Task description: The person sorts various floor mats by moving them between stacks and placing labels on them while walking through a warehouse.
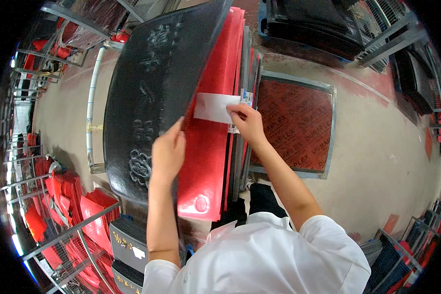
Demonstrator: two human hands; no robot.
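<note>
My left hand (168, 153) is closed on the edge of a large black plastic panel (132, 93), which leans away to the left. Raised lettering and a flower shape stand out on the panel's face. Beside it is a glossy red panel (201, 161), partly covered by the black one, at the front of a row of black, grey and red panels (240, 161). Between the fingers and thumb of my right hand (247, 121) is a white paper slip (211, 107), lying against the red panel. A small printed label (247, 97) shows on the panels just behind that hand.
Right of the row, a reddish-brown board (294, 127) in a grey metal frame lies on the floor. Dark panels (308, 24) are stacked at the far right. Wire racks with red panels (66, 191) stand at lower left, near grey stacked panels (127, 240). A pale upright pole (94, 93) stands left.
</note>
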